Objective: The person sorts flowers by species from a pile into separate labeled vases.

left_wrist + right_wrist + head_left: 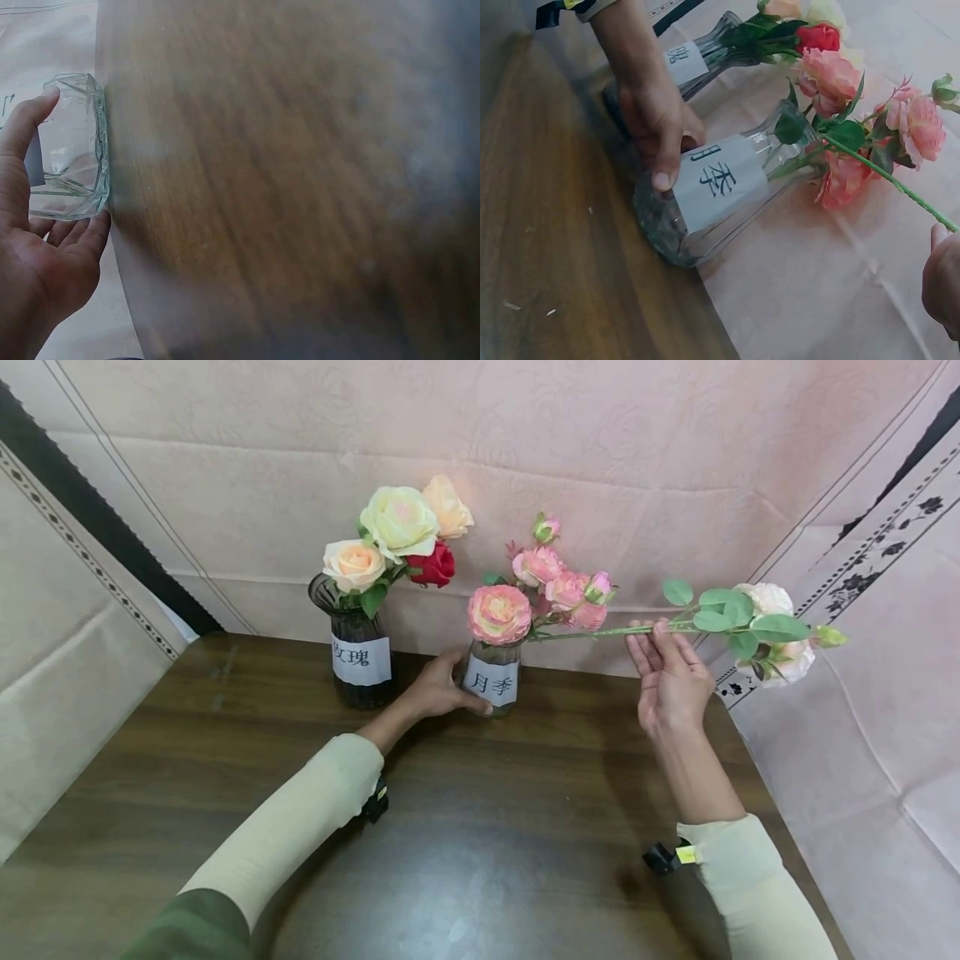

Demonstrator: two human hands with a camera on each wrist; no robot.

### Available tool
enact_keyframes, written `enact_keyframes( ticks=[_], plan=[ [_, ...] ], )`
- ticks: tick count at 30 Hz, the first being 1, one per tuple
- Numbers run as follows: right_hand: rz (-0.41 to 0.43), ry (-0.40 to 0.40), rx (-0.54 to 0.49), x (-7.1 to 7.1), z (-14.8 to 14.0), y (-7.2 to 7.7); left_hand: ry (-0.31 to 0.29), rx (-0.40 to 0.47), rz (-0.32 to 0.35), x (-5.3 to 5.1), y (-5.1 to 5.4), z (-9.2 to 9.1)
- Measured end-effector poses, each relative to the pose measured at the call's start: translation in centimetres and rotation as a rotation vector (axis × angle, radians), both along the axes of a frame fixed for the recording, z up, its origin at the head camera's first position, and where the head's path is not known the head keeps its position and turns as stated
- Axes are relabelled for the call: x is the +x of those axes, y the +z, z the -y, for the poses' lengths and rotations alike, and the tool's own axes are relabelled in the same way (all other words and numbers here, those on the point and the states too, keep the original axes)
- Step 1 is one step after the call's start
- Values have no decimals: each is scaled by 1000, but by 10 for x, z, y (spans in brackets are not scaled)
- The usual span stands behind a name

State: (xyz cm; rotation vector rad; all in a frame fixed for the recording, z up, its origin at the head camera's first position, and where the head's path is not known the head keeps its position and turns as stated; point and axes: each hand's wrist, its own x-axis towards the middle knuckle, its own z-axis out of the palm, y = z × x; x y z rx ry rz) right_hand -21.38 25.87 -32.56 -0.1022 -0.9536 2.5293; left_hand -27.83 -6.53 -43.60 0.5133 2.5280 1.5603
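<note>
My left hand [441,687] grips the lower part of a clear glass vase [508,703] with a white paper label [491,679]. Pink flowers [498,614] stand in this vase, and the left wrist view shows its glass base [75,150] between thumb and fingers. My right hand [675,685] pinches the green stem [900,187] of a spray of white flowers [791,664], held nearly level with its blooms to the right. The stem's far end reaches the vase mouth among the pink flowers; whether it is inside cannot be made out.
Left of the held vase stands a second labelled vase [362,695] with cream, peach and red roses [399,522]. Both are near the back edge of the brown wooden table [480,827]. A pale pink cloth [570,435] hangs behind.
</note>
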Motion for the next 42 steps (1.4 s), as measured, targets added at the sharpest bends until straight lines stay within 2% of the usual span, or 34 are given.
enact_keyframes(
  ticks=[10,13,22,27,33,42],
  plan=[
    [-13,9,-18,-7,13,7,-17,2,-14,-1,1,-1],
    [-10,0,8,-8,17,7,-17,-4,-12,-1,0,-1],
    [-96,-13,145,-15,34,5,-23,12,-14,-1,0,1],
    [-103,-26,205,-18,46,3,-14,18,-11,-2,-1,3],
    [-96,-29,263,-15,57,2,7,-4,10,-1,-1,2],
    [-140,-63,341,-13,62,7,11,-13,20,-1,-2,2]
  ],
)
